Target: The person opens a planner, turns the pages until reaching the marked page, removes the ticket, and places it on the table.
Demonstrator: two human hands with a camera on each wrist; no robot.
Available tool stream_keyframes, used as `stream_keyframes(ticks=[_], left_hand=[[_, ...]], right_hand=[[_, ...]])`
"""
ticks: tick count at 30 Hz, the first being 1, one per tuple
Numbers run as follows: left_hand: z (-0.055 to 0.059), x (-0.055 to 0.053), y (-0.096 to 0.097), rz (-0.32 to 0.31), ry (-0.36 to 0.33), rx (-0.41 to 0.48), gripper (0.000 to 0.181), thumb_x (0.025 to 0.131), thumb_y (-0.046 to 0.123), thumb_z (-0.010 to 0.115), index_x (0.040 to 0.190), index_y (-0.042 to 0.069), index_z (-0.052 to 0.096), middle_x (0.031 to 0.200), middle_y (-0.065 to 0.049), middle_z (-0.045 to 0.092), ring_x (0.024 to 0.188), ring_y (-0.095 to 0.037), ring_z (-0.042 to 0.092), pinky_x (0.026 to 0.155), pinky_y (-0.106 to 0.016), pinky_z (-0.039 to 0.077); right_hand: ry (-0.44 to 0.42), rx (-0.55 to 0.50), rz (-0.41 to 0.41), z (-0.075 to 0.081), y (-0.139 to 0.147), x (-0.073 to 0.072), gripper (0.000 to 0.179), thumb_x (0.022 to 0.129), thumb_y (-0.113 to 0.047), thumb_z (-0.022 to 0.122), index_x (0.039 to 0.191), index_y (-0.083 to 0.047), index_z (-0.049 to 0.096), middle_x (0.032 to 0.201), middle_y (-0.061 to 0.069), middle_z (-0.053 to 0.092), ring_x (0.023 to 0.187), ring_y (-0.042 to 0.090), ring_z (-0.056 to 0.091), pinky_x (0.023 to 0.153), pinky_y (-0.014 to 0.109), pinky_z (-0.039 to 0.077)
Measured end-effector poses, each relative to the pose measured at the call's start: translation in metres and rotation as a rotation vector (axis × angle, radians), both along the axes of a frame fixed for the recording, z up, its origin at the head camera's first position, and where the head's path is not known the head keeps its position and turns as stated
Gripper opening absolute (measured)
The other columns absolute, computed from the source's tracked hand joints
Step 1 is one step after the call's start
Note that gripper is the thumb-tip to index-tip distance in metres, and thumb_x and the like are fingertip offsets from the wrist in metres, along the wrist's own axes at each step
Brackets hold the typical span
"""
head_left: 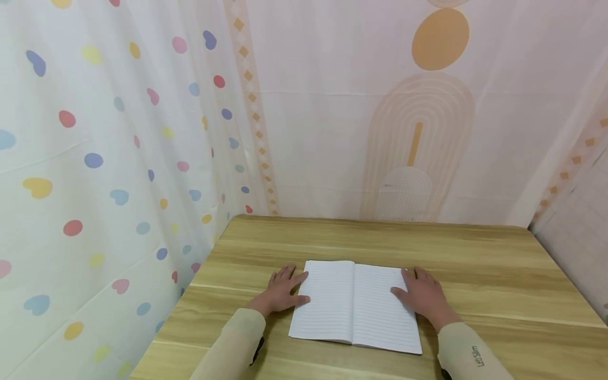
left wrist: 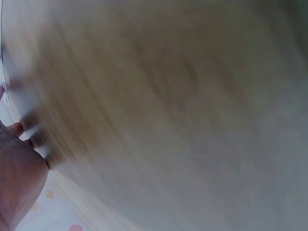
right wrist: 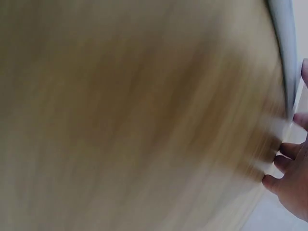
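Lying open and flat on the light wooden table (head_left: 475, 253), a white lined-paper notebook (head_left: 356, 306) was pictured near the table's front edge, between the two hands. The left hand (head_left: 284, 292) was laid flat with its fingers spread and relaxed, the palm on the wood just beside the left page and the fingertips touching that page's outer edge. The right hand (head_left: 423, 296) was rested palm down, fingers straight, over the outer edge of the right page, with nothing gripped by either hand. Both arms were covered by beige sleeves (head_left: 467, 356). The table was backed by a pale curtain with an orange arch and oval print (head_left: 418, 132), and a white curtain dotted with coloured hearts (head_left: 95, 158) was hung to its left. The two wrist views were blurred: only wood grain, part of each hand at the frame edge (left wrist: 17, 178) (right wrist: 293, 178) and a strip of the notebook's white edge (right wrist: 284, 48) could be made out.
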State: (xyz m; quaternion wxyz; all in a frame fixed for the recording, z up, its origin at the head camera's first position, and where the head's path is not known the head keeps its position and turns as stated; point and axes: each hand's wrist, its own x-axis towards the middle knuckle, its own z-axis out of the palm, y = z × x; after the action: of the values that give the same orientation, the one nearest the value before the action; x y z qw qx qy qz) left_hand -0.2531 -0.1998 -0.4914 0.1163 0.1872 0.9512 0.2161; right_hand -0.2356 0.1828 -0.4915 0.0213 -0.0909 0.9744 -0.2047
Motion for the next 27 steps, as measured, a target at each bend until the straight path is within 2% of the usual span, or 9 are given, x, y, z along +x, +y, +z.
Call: stream_keyframes(ticks=[6,12,15,17,19,21,23,26,27], left_hand=[[0.001,0.001,0.000,0.004,0.003,-0.002,0.075,0.094,0.049,0.064,0.154,0.012,0.039,0.160,-0.027,0.014,0.148,-0.045,0.008,0.115,-0.063,0.005],[0.002,0.001,0.001,0.008,-0.002,-0.004,0.074,0.094,0.049,0.064,0.154,0.013,0.039,0.161,-0.026,0.014,0.148,-0.044,0.008,0.115,-0.063,0.004],[0.001,0.000,0.001,0.002,-0.009,-0.010,0.074,0.094,0.050,0.064,0.154,0.014,0.038,0.161,-0.026,0.013,0.148,-0.044,0.007,0.115,-0.062,0.003],[0.001,0.000,0.001,-0.002,-0.010,-0.013,0.075,0.094,0.050,0.064,0.154,0.014,0.038,0.161,-0.026,0.013,0.148,-0.044,0.007,0.115,-0.062,0.003],[0.001,0.000,0.001,-0.003,-0.012,-0.020,0.075,0.094,0.051,0.063,0.155,0.015,0.038,0.161,-0.025,0.012,0.148,-0.044,0.006,0.116,-0.062,0.003],[0.001,0.000,0.001,-0.002,-0.005,-0.016,0.075,0.094,0.051,0.063,0.154,0.014,0.038,0.161,-0.025,0.012,0.148,-0.044,0.007,0.116,-0.062,0.003],[0.001,0.000,0.001,0.000,-0.002,-0.015,0.075,0.094,0.050,0.063,0.154,0.014,0.038,0.161,-0.025,0.013,0.148,-0.044,0.007,0.116,-0.062,0.003],[0.001,0.000,0.001,-0.001,0.001,-0.008,0.074,0.094,0.049,0.064,0.154,0.013,0.039,0.161,-0.026,0.013,0.148,-0.045,0.008,0.115,-0.063,0.004],[0.001,0.000,0.002,-0.001,0.001,-0.009,0.075,0.094,0.049,0.064,0.154,0.013,0.039,0.161,-0.026,0.013,0.148,-0.045,0.008,0.115,-0.063,0.004]], right_hand=[[0.000,-0.010,0.005,-0.001,0.009,-0.001,0.068,0.098,-0.044,0.058,0.146,0.003,0.044,0.147,0.043,0.027,0.135,0.061,0.024,0.105,0.072,0.023],[0.037,0.013,0.013,-0.005,0.007,-0.003,0.058,0.099,-0.041,0.058,0.142,-0.003,0.054,0.146,0.041,0.030,0.134,0.061,0.027,0.103,0.073,0.025],[0.085,0.005,0.032,-0.004,0.005,-0.004,0.048,0.098,-0.034,0.061,0.136,-0.003,0.060,0.145,0.038,0.035,0.134,0.057,0.030,0.103,0.072,0.026],[0.125,-0.024,0.040,0.000,0.002,-0.005,0.044,0.097,-0.030,0.063,0.131,-0.003,0.064,0.141,0.034,0.045,0.131,0.053,0.039,0.102,0.069,0.031],[0.111,-0.124,0.036,0.008,-0.004,-0.007,0.044,0.098,-0.029,0.063,0.132,-0.002,0.063,0.136,0.030,0.053,0.125,0.048,0.048,0.100,0.064,0.037],[0.060,-0.258,0.030,0.019,-0.012,-0.009,0.050,0.099,-0.033,0.061,0.139,-0.003,0.057,0.136,0.028,0.055,0.124,0.045,0.051,0.100,0.060,0.041],[-0.021,-0.421,0.018,0.029,-0.021,-0.009,0.059,0.101,-0.040,0.056,0.147,-0.004,0.047,0.143,0.025,0.049,0.128,0.043,0.049,0.103,0.057,0.040],[-0.125,-0.654,0.018,0.040,-0.035,-0.006,0.066,0.104,-0.044,0.048,0.156,-0.008,0.030,0.151,0.024,0.040,0.123,0.039,0.053,0.101,0.051,0.044],[-0.149,-0.729,0.019,0.042,-0.041,-0.005,0.065,0.106,-0.043,0.045,0.158,-0.009,0.027,0.149,0.025,0.042,0.117,0.037,0.057,0.098,0.049,0.047]])
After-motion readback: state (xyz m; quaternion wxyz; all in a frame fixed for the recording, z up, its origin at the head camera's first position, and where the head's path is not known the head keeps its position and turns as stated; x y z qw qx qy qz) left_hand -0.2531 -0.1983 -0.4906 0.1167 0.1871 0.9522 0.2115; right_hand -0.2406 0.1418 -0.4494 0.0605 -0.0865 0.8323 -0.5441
